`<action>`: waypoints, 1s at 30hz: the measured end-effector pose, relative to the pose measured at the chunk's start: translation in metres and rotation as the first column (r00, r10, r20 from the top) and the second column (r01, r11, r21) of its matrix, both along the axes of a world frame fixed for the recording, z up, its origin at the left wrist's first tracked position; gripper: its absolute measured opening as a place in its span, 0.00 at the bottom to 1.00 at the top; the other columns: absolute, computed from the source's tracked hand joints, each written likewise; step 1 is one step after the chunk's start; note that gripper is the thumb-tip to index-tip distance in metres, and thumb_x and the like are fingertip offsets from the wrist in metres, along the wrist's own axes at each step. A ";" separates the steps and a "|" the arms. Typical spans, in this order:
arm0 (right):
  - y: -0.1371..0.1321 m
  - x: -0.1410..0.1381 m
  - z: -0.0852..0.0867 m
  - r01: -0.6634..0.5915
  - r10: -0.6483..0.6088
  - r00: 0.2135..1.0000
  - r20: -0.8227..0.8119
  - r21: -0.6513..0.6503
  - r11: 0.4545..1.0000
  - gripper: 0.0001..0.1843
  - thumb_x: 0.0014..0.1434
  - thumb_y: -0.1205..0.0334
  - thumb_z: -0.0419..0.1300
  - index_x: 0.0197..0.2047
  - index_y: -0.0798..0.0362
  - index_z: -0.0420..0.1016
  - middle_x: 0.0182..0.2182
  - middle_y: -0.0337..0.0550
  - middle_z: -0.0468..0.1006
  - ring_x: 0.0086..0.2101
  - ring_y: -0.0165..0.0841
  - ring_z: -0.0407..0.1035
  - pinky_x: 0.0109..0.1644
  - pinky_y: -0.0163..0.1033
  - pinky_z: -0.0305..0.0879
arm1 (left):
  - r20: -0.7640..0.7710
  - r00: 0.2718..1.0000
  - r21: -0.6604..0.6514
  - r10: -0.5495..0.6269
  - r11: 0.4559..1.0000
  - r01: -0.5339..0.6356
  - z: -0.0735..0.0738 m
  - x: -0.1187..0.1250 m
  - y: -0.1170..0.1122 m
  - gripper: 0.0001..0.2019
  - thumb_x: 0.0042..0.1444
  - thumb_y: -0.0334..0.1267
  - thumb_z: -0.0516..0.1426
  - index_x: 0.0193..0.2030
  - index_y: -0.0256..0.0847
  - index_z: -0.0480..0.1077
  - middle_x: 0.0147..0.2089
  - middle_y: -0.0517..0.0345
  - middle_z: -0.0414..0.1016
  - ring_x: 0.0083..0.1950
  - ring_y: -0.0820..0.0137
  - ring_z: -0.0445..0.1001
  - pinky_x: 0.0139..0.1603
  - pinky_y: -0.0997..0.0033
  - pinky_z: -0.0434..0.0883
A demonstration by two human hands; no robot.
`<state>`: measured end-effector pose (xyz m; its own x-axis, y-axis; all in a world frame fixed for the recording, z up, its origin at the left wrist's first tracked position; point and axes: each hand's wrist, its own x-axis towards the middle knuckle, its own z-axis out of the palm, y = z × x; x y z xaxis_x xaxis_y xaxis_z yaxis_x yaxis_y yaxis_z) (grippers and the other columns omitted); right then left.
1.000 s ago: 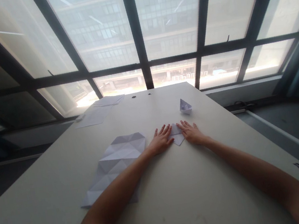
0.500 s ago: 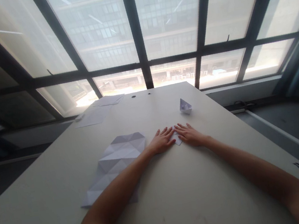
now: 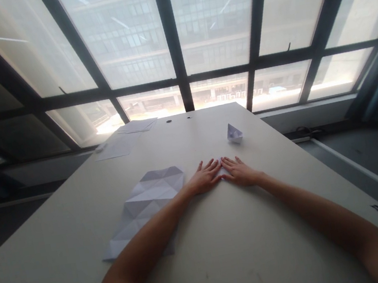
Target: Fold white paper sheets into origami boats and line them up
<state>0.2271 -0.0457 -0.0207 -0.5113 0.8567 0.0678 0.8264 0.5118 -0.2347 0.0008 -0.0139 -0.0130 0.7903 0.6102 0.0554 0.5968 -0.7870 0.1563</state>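
Observation:
A small piece of folded white paper [image 3: 222, 171] lies flat on the table, mostly covered by my two hands. My left hand [image 3: 205, 178] rests on its left side, fingers stretched out and palm down. From the right, my right hand [image 3: 240, 172] presses on it the same way, fingers spread. The fingertips of both hands nearly meet over the paper. Beyond my right hand stands a folded paper boat [image 3: 234, 134]. Left of my left hand, partly under my forearm, is a large creased sheet of paper [image 3: 150, 193].
The white table [image 3: 247, 237] reaches toward a wide window. Loose paper sheets [image 3: 116, 147] lie at its far left. A small dark round disc [image 3: 169, 121] is near the far edge, and a small dark mark [image 3: 376, 208] shows at the right edge.
My right thumb has moved down and inward, so the thumbs now come together at the near end of the folded paper. Less of the paper shows.

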 end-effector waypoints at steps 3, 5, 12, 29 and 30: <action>0.001 0.000 0.000 0.002 -0.002 1.000 -0.001 -0.009 1.000 0.47 0.67 0.31 0.34 0.76 0.58 0.40 0.73 0.54 0.41 0.72 0.42 0.34 0.73 0.56 0.30 | -0.010 1.000 -0.012 -0.012 1.000 0.012 0.002 0.000 0.000 0.32 0.71 0.58 0.38 0.77 0.50 0.40 0.78 0.52 0.40 0.78 0.58 0.39 0.73 0.42 0.35; 0.001 0.001 0.001 -0.003 0.003 1.000 -0.001 -0.008 1.000 0.48 0.67 0.31 0.34 0.76 0.58 0.40 0.73 0.54 0.42 0.72 0.42 0.35 0.73 0.56 0.30 | -0.008 1.000 -0.026 -0.013 1.000 0.013 0.003 0.000 0.000 0.32 0.71 0.58 0.39 0.77 0.51 0.40 0.78 0.52 0.40 0.78 0.57 0.40 0.73 0.41 0.36; 0.002 0.002 -0.001 0.036 -0.036 0.999 0.020 0.005 0.999 0.49 0.67 0.31 0.35 0.76 0.61 0.40 0.73 0.56 0.42 0.72 0.43 0.35 0.73 0.56 0.29 | 0.002 1.000 -0.051 -0.011 0.999 0.011 0.007 0.000 -0.001 0.29 0.71 0.59 0.39 0.75 0.59 0.45 0.78 0.55 0.43 0.78 0.54 0.41 0.72 0.38 0.40; 0.008 0.001 -0.001 0.214 -0.213 0.976 -0.050 0.005 0.977 0.30 0.73 0.55 0.37 0.72 0.55 0.56 0.72 0.51 0.53 0.71 0.38 0.43 0.72 0.55 0.36 | -0.010 1.000 -0.052 0.006 0.999 -0.006 0.007 0.000 -0.001 0.25 0.72 0.54 0.42 0.74 0.61 0.50 0.78 0.58 0.44 0.77 0.53 0.44 0.72 0.39 0.43; 0.009 0.001 -0.002 0.234 -0.233 0.971 -0.057 0.005 0.972 0.29 0.73 0.55 0.38 0.71 0.53 0.58 0.71 0.51 0.55 0.71 0.38 0.44 0.72 0.55 0.37 | -0.009 1.000 -0.050 0.003 0.999 -0.003 0.007 0.000 -0.001 0.26 0.72 0.54 0.43 0.74 0.61 0.50 0.78 0.58 0.44 0.77 0.53 0.44 0.72 0.39 0.43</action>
<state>0.2285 -0.0369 -0.0222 -0.2923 0.9510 0.1010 0.9091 0.3091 -0.2791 0.0006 -0.0147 -0.0061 0.7889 0.6142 0.0183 0.6004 -0.7768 0.1901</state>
